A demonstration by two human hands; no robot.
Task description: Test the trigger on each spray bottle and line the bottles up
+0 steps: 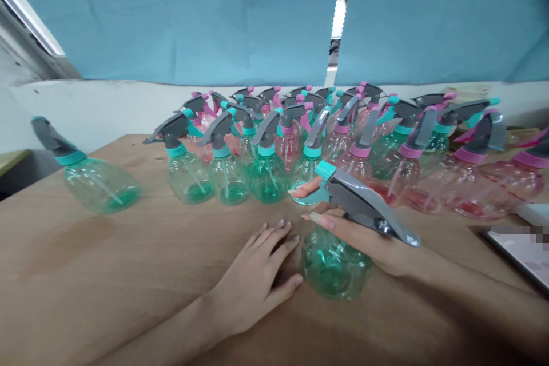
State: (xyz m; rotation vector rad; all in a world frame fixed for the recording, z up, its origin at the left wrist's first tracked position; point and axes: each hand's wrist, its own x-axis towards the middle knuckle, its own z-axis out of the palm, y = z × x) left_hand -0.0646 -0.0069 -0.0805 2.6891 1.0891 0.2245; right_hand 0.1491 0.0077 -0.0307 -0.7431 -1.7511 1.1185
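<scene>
Right grip (364, 240): closed about the neck of a green spray bottle (334, 271), centre front of the bench (141, 263).
Left grip (257, 277): open, palm down beside it.
Held bottle's contents: liquid or tint, I cannot tell.
Spray bottles behind (268, 180): green and pink, tubes inside.
Room: blue curtain (206, 17), bright gap.

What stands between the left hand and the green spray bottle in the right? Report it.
Nothing visible: the left hand lies on the table right beside the green spray bottle, which the right hand holds below its trigger head.
</scene>
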